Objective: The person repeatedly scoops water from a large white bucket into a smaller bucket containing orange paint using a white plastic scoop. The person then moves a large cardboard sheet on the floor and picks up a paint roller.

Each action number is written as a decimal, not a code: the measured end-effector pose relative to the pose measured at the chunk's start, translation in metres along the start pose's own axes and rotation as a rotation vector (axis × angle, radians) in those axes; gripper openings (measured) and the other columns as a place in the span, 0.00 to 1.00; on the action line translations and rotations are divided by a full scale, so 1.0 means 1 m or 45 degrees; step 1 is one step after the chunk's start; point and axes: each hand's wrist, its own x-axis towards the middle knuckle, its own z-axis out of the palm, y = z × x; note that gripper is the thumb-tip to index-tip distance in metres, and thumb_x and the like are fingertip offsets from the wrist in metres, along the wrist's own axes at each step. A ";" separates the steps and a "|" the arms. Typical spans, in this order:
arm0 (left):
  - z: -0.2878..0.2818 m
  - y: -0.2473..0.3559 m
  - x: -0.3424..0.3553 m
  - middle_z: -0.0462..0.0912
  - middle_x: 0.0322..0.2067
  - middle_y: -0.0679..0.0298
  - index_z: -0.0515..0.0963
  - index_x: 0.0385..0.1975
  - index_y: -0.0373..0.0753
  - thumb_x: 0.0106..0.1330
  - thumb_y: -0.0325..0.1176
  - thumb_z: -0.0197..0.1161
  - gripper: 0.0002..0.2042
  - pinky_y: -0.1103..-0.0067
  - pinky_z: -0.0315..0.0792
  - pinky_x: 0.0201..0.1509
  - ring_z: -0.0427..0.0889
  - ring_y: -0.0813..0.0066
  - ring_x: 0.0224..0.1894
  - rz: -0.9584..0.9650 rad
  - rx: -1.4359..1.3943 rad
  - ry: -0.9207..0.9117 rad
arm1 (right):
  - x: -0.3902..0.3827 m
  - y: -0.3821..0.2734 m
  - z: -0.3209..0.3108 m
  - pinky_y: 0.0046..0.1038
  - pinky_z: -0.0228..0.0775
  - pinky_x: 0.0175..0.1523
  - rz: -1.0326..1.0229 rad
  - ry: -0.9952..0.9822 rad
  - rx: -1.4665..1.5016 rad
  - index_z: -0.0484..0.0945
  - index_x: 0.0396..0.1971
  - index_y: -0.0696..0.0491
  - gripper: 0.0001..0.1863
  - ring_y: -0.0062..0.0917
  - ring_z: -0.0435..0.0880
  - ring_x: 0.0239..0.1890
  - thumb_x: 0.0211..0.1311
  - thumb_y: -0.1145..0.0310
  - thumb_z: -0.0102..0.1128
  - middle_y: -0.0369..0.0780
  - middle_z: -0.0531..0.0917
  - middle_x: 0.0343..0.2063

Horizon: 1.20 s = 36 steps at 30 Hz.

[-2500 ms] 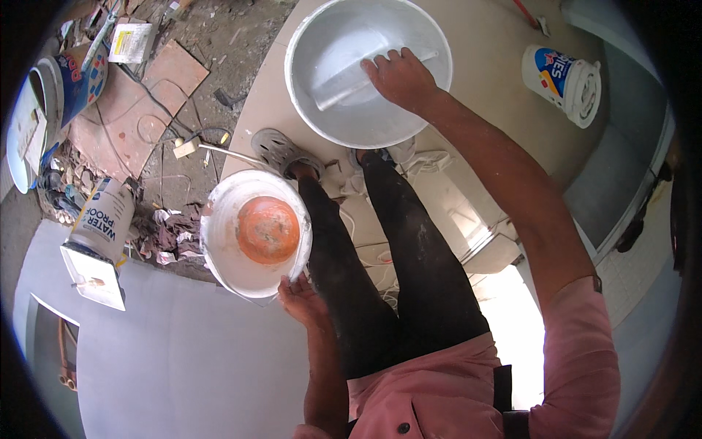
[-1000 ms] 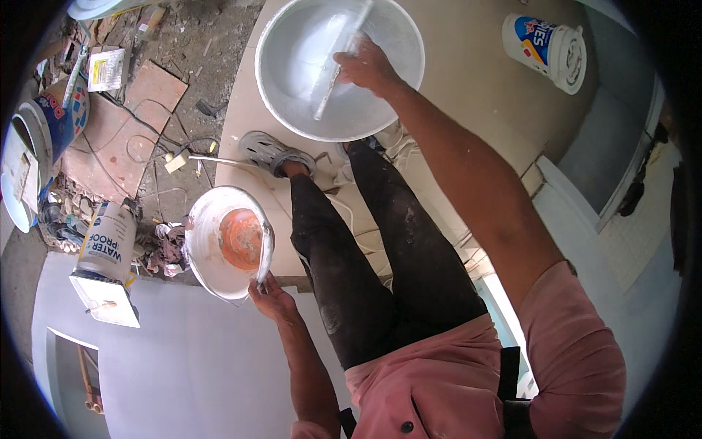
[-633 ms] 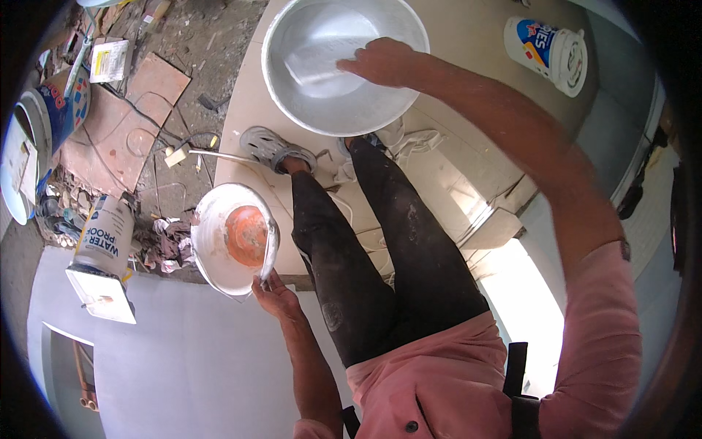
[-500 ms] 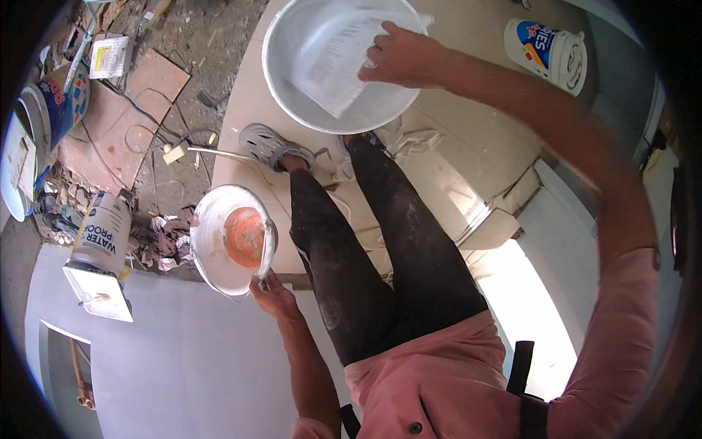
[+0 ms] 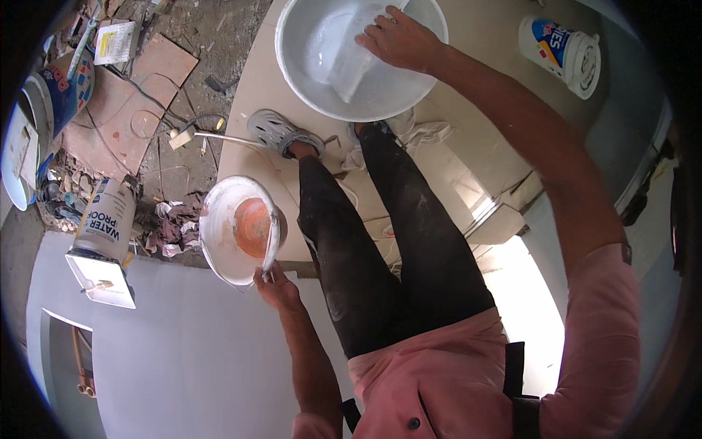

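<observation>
My left hand (image 5: 278, 287) is closed on the rim of a white plastic bucket (image 5: 219, 238), tilted so its mouth shows. Orange residue (image 5: 253, 227) covers its bottom, and whitish smears coat the inner wall. Farther ahead, my right hand (image 5: 401, 40) reaches into a large round white tub (image 5: 298, 62). Its fingers are closed on the edge of a flat, pale, translucent scraper-like piece (image 5: 349, 64), whose lower corner points down toward the near wall of the tub. The piece's exact kind is unclear. Some wet-looking whitish film lies on the tub's inside.
A lidded white bucket (image 5: 561, 55) lies at the far right. On the left are a white pail (image 5: 106, 219) with a tray on it, a blue-labelled bucket (image 5: 67, 88), a reddish board (image 5: 146, 95), rags (image 5: 175, 227) and a cable with a socket (image 5: 180, 137). My feet stand on tiles before the tub.
My right hand has shifted slightly, and the pale piece now shows narrower and more tilted inside the tub. My left hand keeps its hold on the bucket rim. The whole view has shifted a little.
</observation>
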 end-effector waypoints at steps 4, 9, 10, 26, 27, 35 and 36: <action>-0.002 0.005 0.003 0.64 0.37 0.57 0.63 0.39 0.28 0.57 0.34 0.52 0.16 0.79 0.71 0.45 0.70 0.68 0.41 -0.020 0.001 0.009 | 0.010 -0.011 -0.004 0.36 0.64 0.45 0.481 -0.055 0.106 0.69 0.41 0.49 0.14 0.27 0.78 0.34 0.53 0.65 0.49 0.35 0.77 0.25; 0.014 0.009 -0.003 0.66 0.36 0.58 0.64 0.38 0.29 0.57 0.34 0.53 0.15 0.81 0.71 0.45 0.69 0.70 0.40 0.008 0.034 0.002 | 0.007 -0.007 0.001 0.37 0.66 0.42 1.171 -0.402 0.746 0.65 0.46 0.53 0.20 0.32 0.78 0.35 0.54 0.59 0.48 0.42 0.78 0.30; 0.013 0.010 -0.001 0.66 0.36 0.58 0.64 0.38 0.29 0.57 0.34 0.53 0.15 0.81 0.71 0.44 0.69 0.70 0.40 0.009 0.024 -0.011 | 0.005 -0.009 0.006 0.37 0.66 0.42 1.319 -0.432 0.882 0.64 0.46 0.54 0.22 0.33 0.78 0.37 0.54 0.59 0.47 0.44 0.78 0.32; 0.025 0.017 -0.008 0.66 0.39 0.56 0.63 0.40 0.27 0.57 0.34 0.53 0.17 0.80 0.71 0.46 0.70 0.69 0.41 0.019 0.082 -0.101 | 0.031 -0.098 -0.114 0.34 0.70 0.49 2.859 1.548 4.015 0.63 0.41 0.61 0.11 0.34 0.77 0.40 0.57 0.77 0.42 0.47 0.74 0.37; 0.023 0.017 -0.008 0.65 0.39 0.56 0.62 0.41 0.27 0.57 0.34 0.53 0.18 0.80 0.71 0.47 0.70 0.69 0.42 0.018 0.089 -0.108 | 0.034 -0.095 -0.133 0.34 0.69 0.50 2.856 1.818 4.074 0.63 0.41 0.61 0.11 0.34 0.76 0.40 0.57 0.78 0.42 0.48 0.73 0.38; 0.028 0.019 -0.015 0.64 0.40 0.55 0.61 0.43 0.27 0.57 0.34 0.52 0.19 0.79 0.70 0.47 0.68 0.68 0.43 0.022 0.105 -0.108 | 0.054 -0.104 -0.114 0.37 0.70 0.50 2.915 2.480 3.755 0.62 0.39 0.64 0.10 0.34 0.74 0.42 0.57 0.79 0.39 0.49 0.71 0.37; 0.031 0.019 -0.019 0.64 0.40 0.55 0.61 0.43 0.27 0.57 0.34 0.53 0.19 0.79 0.70 0.47 0.68 0.68 0.43 0.026 0.099 -0.101 | 0.054 -0.107 -0.100 0.39 0.70 0.49 2.978 2.497 3.642 0.62 0.37 0.65 0.09 0.35 0.74 0.39 0.57 0.78 0.41 0.50 0.71 0.35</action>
